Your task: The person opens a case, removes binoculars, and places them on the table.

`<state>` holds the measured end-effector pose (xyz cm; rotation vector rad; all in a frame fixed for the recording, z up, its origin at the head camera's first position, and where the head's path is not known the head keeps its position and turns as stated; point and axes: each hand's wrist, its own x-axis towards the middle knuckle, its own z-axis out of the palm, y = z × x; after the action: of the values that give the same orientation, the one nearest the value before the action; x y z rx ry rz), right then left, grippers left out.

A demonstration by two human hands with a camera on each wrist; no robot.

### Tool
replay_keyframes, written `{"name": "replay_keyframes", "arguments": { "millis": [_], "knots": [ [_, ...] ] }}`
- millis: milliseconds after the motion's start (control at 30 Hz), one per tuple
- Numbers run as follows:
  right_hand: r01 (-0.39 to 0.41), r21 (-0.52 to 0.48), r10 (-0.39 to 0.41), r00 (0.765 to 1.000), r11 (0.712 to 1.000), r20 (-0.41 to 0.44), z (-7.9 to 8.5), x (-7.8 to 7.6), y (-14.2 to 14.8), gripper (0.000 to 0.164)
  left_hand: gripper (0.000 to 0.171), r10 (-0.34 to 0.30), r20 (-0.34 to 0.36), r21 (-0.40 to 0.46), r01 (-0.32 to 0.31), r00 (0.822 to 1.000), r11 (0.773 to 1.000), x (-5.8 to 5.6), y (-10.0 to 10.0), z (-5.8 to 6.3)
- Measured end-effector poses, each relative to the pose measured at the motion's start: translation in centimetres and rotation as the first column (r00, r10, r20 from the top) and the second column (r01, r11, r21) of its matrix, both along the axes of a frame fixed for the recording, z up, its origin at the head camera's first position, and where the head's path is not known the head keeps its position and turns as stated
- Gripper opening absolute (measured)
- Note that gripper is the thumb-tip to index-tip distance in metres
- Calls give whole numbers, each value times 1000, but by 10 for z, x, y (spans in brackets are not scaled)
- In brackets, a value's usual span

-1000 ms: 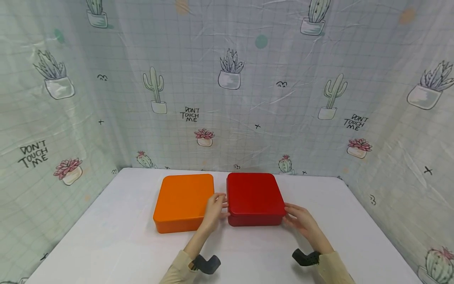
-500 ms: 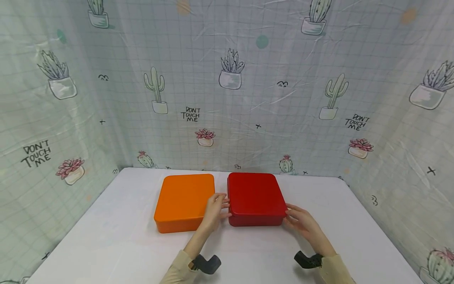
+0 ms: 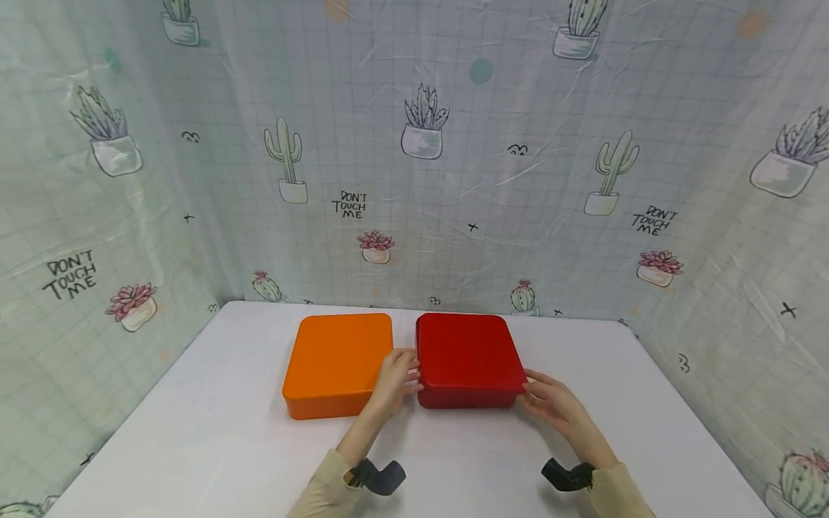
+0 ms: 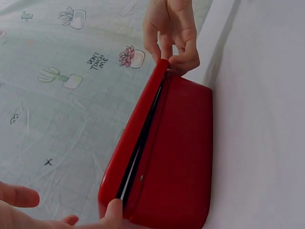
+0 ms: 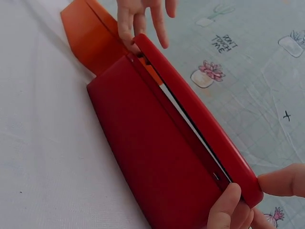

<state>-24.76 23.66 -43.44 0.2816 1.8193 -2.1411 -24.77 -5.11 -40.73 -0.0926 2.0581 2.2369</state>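
Note:
A red square box (image 3: 466, 399) stands on the table, its red lid (image 3: 469, 349) slightly raised so a narrow dark gap runs along the near side. My left hand (image 3: 391, 381) is at the lid's left edge; in the left wrist view a fingertip (image 4: 114, 210) presses at the gap while other fingers are spread apart from the lid. At the right corner my right hand (image 3: 557, 406) pinches the lid, one fingertip (image 5: 281, 181) against its outer edge and another digit under the rim. The box's inside is hidden.
To the left of the red box is an orange square box (image 3: 340, 360) with its lid on, close beside my left hand. Both boxes stand on a white table (image 3: 466, 460). A cactus-print curtain (image 3: 479, 180) encloses the back and sides.
Both hands stay at the red lid with almost no movement; the right hand has edged slightly right. The view has tilted a little.

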Motion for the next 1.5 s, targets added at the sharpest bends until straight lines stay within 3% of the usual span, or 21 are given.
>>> {"name": "replay_keyframes", "arguments": {
  "millis": [500,767,1500],
  "knots": [
    [-19,-29,18,1000,999,-17,3,2,3,60,48,-55,16,88,53,998,995,3,-5,-1],
    [-27,-73,25,999,997,-20,8,4,5,61,49,-54,27,115,50,998,992,1,-5,-2],
    [-21,-9,21,999,1000,-44,12,12,14,63,50,-117,57,258,99,992,961,2,-6,-2]
  ]
}}
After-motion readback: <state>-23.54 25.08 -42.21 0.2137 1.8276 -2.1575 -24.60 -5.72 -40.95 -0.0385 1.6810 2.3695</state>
